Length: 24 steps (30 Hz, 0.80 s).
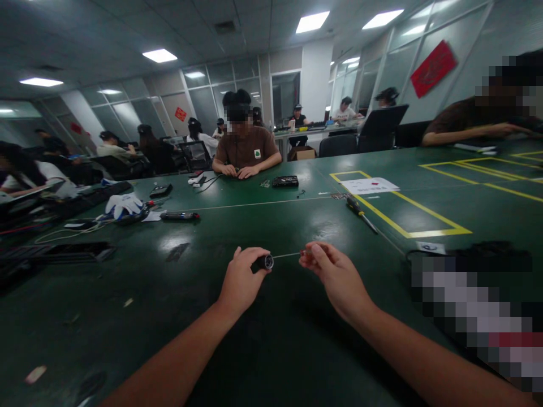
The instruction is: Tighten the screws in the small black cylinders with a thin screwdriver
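Note:
In the middle of the view my left hand (244, 278) is closed around a small black cylinder (266, 262), whose round end with a pale rim faces me. A thin pale rod or wire (286, 256) runs from beside the cylinder across to my right hand (333, 272). The fingertips of that hand are pinched on its right end, where a small reddish piece (302, 252) partly shows. Both hands are raised a little above the green table (271, 339). Whether the rod enters the cylinder, I cannot tell.
A yellow-and-black screwdriver (360, 213) lies ahead on the right, near a white sheet (370, 186). On the left are a dark pen-like tool (180, 216), white gloves (124, 206) and cables. A black device (285, 181) lies before a person (248, 144) seated opposite.

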Tool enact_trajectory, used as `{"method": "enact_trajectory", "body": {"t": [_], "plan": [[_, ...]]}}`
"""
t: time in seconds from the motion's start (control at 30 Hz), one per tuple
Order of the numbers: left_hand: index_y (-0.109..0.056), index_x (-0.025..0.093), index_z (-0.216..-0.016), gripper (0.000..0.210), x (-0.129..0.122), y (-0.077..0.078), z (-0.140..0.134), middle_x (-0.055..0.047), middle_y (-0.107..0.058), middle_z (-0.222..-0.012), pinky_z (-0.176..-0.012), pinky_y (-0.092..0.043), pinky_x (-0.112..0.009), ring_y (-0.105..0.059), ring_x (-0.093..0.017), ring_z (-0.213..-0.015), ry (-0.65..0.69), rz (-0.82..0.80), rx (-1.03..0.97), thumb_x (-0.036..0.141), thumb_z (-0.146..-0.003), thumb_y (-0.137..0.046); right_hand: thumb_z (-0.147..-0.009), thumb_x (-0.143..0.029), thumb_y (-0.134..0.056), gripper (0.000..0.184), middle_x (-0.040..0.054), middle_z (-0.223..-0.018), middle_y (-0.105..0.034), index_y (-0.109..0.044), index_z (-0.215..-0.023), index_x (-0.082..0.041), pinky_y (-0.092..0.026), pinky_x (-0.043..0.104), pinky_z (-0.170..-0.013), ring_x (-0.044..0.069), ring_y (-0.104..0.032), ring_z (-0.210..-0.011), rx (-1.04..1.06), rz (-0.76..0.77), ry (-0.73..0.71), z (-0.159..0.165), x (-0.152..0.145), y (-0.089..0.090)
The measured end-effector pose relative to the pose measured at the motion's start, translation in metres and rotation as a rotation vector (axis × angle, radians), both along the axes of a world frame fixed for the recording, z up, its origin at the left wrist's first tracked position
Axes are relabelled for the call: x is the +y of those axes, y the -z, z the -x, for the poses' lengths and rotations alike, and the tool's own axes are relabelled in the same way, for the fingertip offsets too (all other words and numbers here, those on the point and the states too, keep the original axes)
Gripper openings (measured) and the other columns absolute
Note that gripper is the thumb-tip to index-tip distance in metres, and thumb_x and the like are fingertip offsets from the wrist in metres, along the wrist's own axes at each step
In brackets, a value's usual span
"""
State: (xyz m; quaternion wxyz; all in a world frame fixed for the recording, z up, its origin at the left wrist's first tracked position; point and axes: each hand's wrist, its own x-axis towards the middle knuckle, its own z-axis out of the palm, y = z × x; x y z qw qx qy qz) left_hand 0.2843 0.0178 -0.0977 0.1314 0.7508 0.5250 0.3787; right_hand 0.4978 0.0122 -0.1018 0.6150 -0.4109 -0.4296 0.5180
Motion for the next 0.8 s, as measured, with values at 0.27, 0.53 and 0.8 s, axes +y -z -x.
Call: {"method": "enact_trajectory", "body": {"t": [0.27,0.53,0.8], "plan": [[-0.072,0.028,-0.104,0.027,0.002,0.003,0.002,0.000,-0.074,-0.117,-0.122,-0.025,-0.061,-0.066,-0.022,-0.115,0.007,-0.008,0.023,0.010,-0.083,-0.072,-0.096,-0.047,-0.060,0.026,0.0047,-0.091,-0.072,-0.067,-0.102,-0.022,-0.055,0.039,-0.083,0.021,-0.069,-0.085,-0.365,-0.161,-0.013,-0.003,-0.008,-0.006],[-0.073,0.027,-0.104,0.029,0.002,0.003,0.001,0.000,-0.074,-0.116,-0.124,-0.025,-0.058,-0.066,-0.022,-0.115,-0.013,0.028,0.013,0.009,-0.082,-0.074,-0.099,-0.048,-0.057,0.028,0.0061,-0.095,-0.073,-0.065,-0.107,-0.023,-0.055,0.040,-0.084,0.023,-0.071,-0.089,-0.440,-0.209,0.006,-0.002,-0.012,-0.006],[-0.074,0.026,-0.104,0.032,0.004,0.002,0.002,-0.001,-0.074,-0.112,-0.119,-0.035,-0.058,-0.066,-0.023,-0.110,-0.048,0.068,0.005,0.007,-0.078,-0.077,-0.099,-0.048,-0.054,0.028,0.0056,-0.091,-0.072,-0.065,-0.103,-0.023,-0.054,0.039,-0.082,0.023,-0.070,-0.086,-0.493,-0.191,0.067,-0.003,-0.010,-0.008]]}}
